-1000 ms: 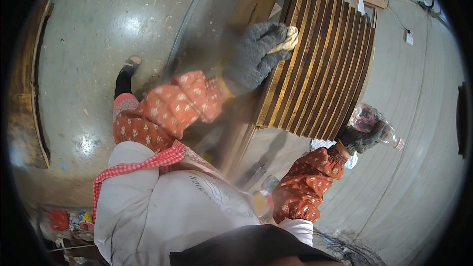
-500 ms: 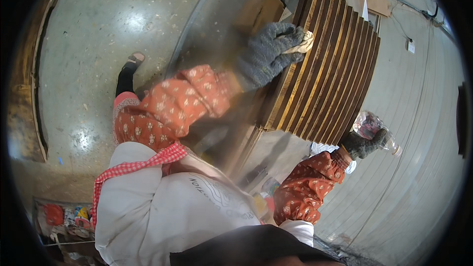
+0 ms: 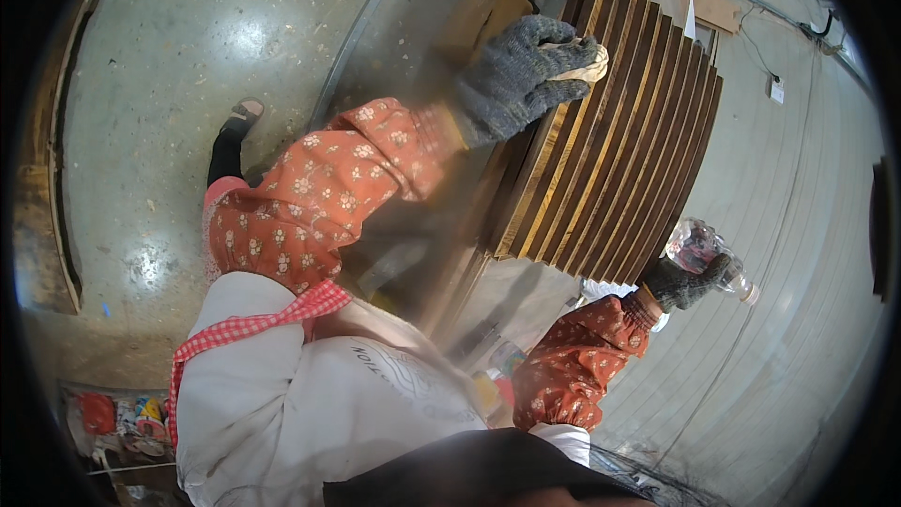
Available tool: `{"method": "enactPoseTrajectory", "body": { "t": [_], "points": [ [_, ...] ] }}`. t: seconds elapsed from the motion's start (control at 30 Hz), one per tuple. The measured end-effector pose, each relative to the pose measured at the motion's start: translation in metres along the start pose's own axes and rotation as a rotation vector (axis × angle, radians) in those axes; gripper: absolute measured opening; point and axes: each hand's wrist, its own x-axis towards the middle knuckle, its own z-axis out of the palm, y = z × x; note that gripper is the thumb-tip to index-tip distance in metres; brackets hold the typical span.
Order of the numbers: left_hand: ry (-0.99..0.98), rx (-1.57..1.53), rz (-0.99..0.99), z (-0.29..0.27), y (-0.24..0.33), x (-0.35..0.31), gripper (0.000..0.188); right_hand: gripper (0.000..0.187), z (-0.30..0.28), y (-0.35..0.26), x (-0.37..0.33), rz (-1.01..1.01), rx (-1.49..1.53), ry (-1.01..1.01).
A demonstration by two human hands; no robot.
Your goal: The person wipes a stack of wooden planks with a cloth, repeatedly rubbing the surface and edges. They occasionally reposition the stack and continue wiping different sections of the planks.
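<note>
A row of dark brown wooden boards with lighter streaks along their edges lies before me, set side by side like steps. My left hand, in a dark grey knitted glove, is closed round a crumpled cream cloth and presses it on the boards near their far left end. Beyond the right end of the row, my right hand, gloved the same way, grips a clear plastic bottle. The bottle is tilted, its neck pointing down to the right. Floral red sleeves cover both forearms.
A cardboard box sits behind my left hand. A pale panelled wall rises on the right. On the far left a wooden board stands by the speckled floor. A crate of odds and ends is at the lower left.
My left hand has slid the cloth a little farther away and to the right over the boards. My right hand still holds the bottle, almost in the same place.
</note>
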Motion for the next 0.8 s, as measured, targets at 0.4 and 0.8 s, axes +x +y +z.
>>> {"method": "enactPoseTrajectory", "body": {
  "t": [0.4,0.8],
  "points": [
    [-0.278,0.340,0.409,-0.039,0.079,-0.086,0.052,0.039,0.009,0.002,-0.007,-0.138,-0.212,-0.019],
    [0.036,0.563,0.625,-0.008,0.016,0.032,0.028,0.042,0.012,0.001,-0.008,-0.050,-0.002,-0.030]
  ]
}}
